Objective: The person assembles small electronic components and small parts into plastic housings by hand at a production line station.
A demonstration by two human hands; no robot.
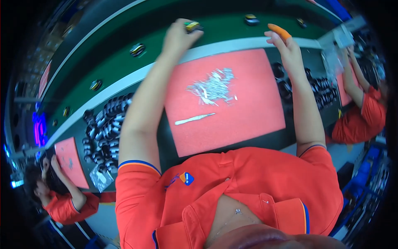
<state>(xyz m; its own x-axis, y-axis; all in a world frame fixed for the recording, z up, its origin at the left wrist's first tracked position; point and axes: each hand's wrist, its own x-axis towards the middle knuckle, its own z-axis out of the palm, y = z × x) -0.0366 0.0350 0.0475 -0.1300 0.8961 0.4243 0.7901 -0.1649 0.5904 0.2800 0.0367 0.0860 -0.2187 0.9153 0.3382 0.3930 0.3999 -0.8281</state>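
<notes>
At the far side, my left hand reaches over the green conveyor belt, its fingers closed round a small black, yellow and green part. My right hand is raised by the belt's near edge with nothing visible in it. An orange finger cover sits on one outstretched finger, and the thumb is apart from it. Between my arms a pink foam mat carries a loose pile of thin silvery-white strips. Nearer me on the mat lies a slim white pointed tool.
Several similar parts, such as one striped part and another, sit along the belt. Black rounded pieces are stacked left of the mat, more black pieces on the right. Co-workers in red sit at left and right.
</notes>
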